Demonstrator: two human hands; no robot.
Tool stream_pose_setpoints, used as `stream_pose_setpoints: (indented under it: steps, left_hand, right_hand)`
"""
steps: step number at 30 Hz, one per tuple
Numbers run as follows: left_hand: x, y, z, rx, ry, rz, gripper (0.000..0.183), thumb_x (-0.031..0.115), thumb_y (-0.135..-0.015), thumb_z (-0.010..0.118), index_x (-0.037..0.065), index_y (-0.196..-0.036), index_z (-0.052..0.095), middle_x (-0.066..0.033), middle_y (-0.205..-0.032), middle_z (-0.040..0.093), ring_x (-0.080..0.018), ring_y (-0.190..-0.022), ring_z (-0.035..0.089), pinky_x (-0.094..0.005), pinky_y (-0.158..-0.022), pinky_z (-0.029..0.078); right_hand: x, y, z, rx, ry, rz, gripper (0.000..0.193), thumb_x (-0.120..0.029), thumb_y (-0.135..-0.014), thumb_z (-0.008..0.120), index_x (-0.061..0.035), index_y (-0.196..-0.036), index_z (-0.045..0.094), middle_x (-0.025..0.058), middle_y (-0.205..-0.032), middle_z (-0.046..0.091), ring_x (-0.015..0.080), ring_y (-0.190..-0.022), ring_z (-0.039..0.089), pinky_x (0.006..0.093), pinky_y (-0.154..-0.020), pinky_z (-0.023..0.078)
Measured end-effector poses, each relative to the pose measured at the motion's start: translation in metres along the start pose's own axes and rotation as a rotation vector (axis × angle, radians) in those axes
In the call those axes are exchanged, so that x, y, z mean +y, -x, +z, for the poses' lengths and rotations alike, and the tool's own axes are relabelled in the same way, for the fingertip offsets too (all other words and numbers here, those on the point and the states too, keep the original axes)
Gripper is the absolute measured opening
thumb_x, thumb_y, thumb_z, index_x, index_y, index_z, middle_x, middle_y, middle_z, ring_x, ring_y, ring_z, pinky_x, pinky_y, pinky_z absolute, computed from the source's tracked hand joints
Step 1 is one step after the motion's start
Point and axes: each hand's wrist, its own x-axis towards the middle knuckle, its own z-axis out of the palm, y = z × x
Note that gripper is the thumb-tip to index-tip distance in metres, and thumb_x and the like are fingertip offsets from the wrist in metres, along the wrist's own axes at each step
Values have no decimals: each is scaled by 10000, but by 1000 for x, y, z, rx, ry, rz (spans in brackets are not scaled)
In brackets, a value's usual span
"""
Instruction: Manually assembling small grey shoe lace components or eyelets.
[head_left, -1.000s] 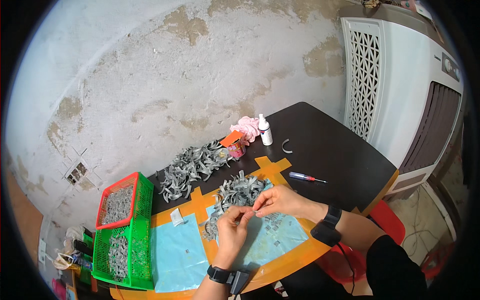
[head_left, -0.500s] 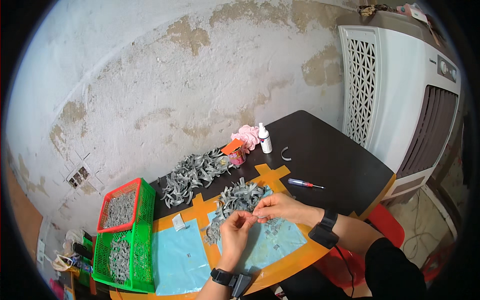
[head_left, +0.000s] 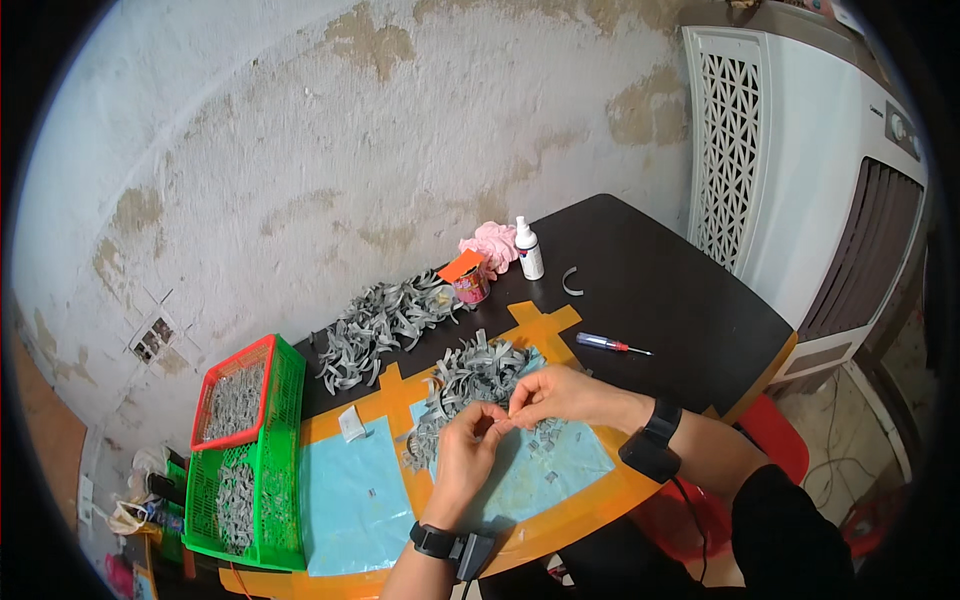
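My left hand (head_left: 466, 450) and my right hand (head_left: 562, 396) meet fingertip to fingertip over a pale blue sheet (head_left: 520, 485). Both are closed in a pinch; whatever lies between the fingers is too small to make out. Just beyond them rises a heap of curved grey strips (head_left: 475, 372), partly behind my right hand. Small grey pieces (head_left: 424, 447) lie beside my left hand, and more are scattered on the sheet under my right wrist. A larger pile of grey strips (head_left: 372, 330) sits further back on the dark table (head_left: 660, 280).
At left, a green basket (head_left: 283, 470) holds grey pieces, with a red basket (head_left: 268, 400) of them on top. A small white packet (head_left: 351, 424) lies on another blue sheet (head_left: 350, 510). A screwdriver (head_left: 603, 342), white bottle (head_left: 529, 252), tin (head_left: 470, 286) and pink cloth (head_left: 492, 243) are further back.
The view has tipped down a little, so the table sits higher in the picture. My hands stay pinched together, with the fingers slightly shifted.
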Motion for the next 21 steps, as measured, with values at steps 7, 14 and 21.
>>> stream_pose_setpoints:
  steps: [7, 14, 21]
  left_hand:
    - [-5, -4, 4, -27, 798, -187, 228, 30, -861, 646, 14, -1086, 614, -51, -1015, 648, -123, -924, 614, -250, -841, 496]
    - [-7, 1, 7, 39, 935, -167, 224, -6, -860, 625, 44, -1078, 634, -25, -910, 658, -107, -827, 626, -231, -785, 519]
    - [0, 0, 3, 22, 1007, -228, 174, -1, -862, 621, 41, -1031, 638, -30, -891, 656, -102, -796, 621, -222, -742, 517]
  right_hand:
    - [-4, -1, 2, 94, -191, -156, 118, -19, -828, 663, 8, -925, 602, 51, -867, 633, 101, -806, 612, 228, -746, 488]
    - [-2, -2, 12, 165, -143, -346, 169, 24, -812, 673, 16, -959, 590, 63, -927, 628, 112, -880, 614, 247, -811, 501]
    - [2, -3, 12, 158, -51, -452, 212, 39, -799, 682, 22, -989, 589, 65, -966, 594, 115, -925, 592, 261, -803, 495]
